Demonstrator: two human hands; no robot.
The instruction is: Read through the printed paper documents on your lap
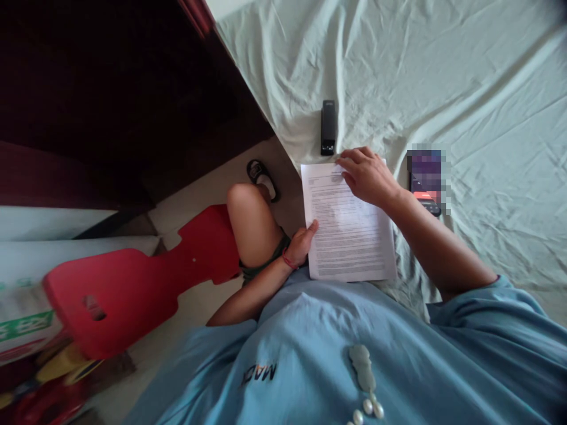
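Observation:
A stack of printed white paper sheets (348,236) lies at the near edge of a bed covered with a pale green sheet (398,77). My left hand (301,243) grips the stack's left edge, thumb on top, with a red band at the wrist. My right hand (365,174) rests on the stack's top right corner, fingers curled and pinching the paper. A black stapler (328,127) sits on the sheet just beyond the paper's top edge.
A phone (426,183) lies on the sheet right of my right wrist. A red plastic chair (133,283) stands on the floor at left, beside my bare knee (250,221). A sandal (262,177) is on the floor by the bed.

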